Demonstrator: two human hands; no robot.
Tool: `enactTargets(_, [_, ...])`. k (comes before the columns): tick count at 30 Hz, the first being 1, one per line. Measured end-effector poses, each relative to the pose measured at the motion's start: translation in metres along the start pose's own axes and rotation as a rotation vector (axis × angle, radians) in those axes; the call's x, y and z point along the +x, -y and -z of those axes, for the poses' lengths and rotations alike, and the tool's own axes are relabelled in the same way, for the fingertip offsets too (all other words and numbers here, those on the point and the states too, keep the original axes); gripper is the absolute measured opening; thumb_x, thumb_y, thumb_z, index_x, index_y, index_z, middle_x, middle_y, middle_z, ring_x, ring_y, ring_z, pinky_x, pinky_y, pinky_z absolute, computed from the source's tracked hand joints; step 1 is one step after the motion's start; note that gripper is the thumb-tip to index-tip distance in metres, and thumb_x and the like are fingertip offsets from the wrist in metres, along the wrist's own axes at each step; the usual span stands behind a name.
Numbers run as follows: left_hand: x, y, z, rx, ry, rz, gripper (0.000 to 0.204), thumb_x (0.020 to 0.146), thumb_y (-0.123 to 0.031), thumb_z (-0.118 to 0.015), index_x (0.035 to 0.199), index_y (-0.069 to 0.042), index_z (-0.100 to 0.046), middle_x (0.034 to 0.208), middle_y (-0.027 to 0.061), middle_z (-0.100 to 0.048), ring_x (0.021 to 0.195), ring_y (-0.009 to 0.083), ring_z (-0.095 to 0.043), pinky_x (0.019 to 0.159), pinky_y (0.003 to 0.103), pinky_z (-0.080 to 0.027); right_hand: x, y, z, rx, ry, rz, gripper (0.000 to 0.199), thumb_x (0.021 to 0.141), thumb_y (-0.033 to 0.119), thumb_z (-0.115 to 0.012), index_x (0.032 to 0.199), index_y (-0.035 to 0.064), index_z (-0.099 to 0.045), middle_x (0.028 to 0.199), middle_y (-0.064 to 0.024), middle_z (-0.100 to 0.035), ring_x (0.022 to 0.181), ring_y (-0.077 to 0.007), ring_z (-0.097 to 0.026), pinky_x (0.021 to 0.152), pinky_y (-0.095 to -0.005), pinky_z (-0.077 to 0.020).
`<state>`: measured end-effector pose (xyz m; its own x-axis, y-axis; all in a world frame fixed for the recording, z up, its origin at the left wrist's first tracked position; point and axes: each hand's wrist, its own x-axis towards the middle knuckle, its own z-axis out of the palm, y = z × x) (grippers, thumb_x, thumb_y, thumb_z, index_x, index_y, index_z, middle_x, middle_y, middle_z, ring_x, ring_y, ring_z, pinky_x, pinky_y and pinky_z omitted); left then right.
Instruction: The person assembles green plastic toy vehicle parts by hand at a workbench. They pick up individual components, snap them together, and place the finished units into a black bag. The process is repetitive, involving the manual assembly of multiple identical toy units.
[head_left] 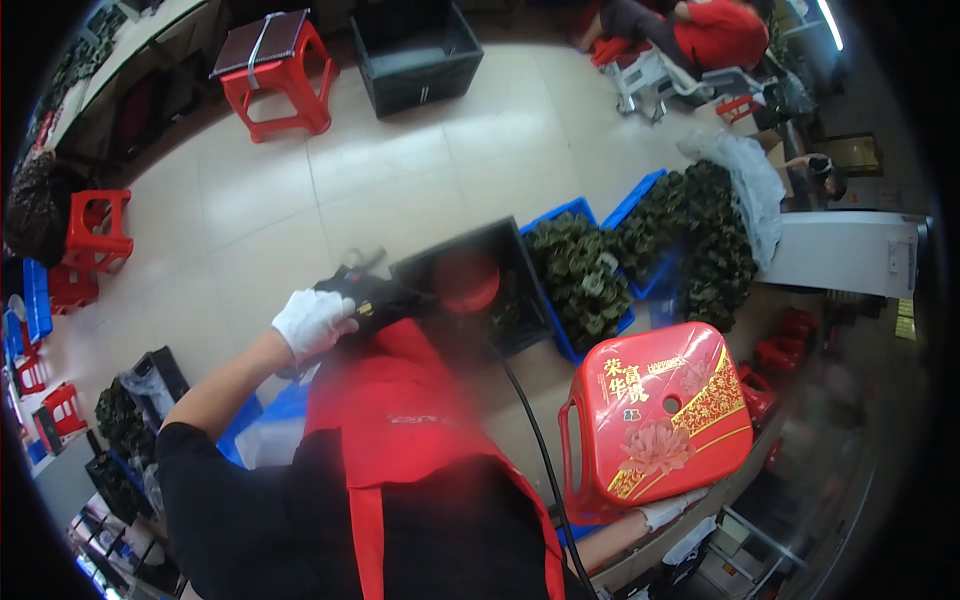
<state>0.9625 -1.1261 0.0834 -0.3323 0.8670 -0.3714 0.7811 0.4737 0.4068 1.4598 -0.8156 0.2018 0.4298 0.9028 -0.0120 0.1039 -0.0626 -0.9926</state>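
Observation:
In my left hand [312, 322], gloved in white, is a black hand tool [372, 303] with small yellow marks; its front end is blurred. The fingers are closed round it. A black cord [524, 400] runs down past my red apron [400, 410]. On my right side a red plastic stool [690, 385], with a flower and gold pattern on its seat, is tilted and close to me. My right hand [672, 508], also white-gloved, is at the stool's near edge and appears to grip it. Its fingers are largely hidden.
Ahead of me stands a black crate [405, 272] with a round red thing inside. Blue crates [572, 210] heaped with dark green pieces [580, 275] adjoin it. Farther off are a black bin [420, 75], a red stool [275, 75] with a dark cover, and a seated person [720, 35].

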Motion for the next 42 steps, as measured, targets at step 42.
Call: enactTargets(42, [0.497, 0.18, 0.334, -0.148, -0.253, 0.252, 0.028, 0.087, -0.035, -0.064, 0.083, -0.008, -0.058, 0.076, 0.0133, -0.063, 0.073, 0.0364, -0.062, 0.062, 0.047, -0.048, 0.232, -0.045, -0.818, -0.005, 0.5, -0.246, 0.068, 0.101, 0.049, -0.037, 0.151, 0.0038, -0.026, 0.158, -0.0102, -0.026, 0.144, -0.0227, -0.027, 0.118, -0.0366, -0.02])
